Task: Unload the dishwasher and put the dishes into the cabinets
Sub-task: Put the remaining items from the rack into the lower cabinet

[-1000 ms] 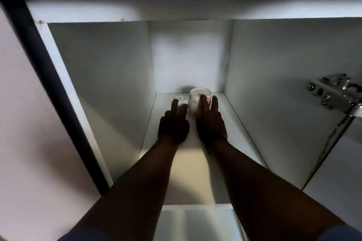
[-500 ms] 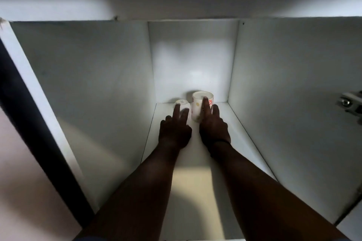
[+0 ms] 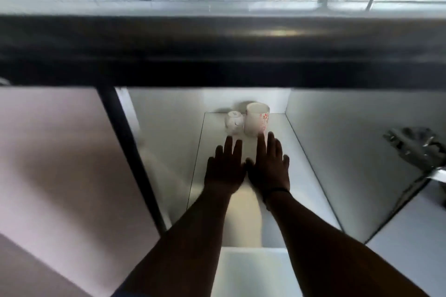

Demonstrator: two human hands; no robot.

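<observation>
Head view: the open cabinet [image 3: 337, 152] holds two things at the back of its shelf [image 3: 284, 152]. The mug [image 3: 257, 119] stands upright, mouth up, red flower print facing right. Touching its left side, the small cup [image 3: 233, 124] looks tilted or on its side; blur hides which. Both hands lie flat, fingers straight, holding nothing: left hand [image 3: 225, 171] short of the cup, right hand [image 3: 269, 166] just before the mug.

small cup [image 3: 233, 125] seemingly touching mug's [image 3: 256, 119] left
</observation>
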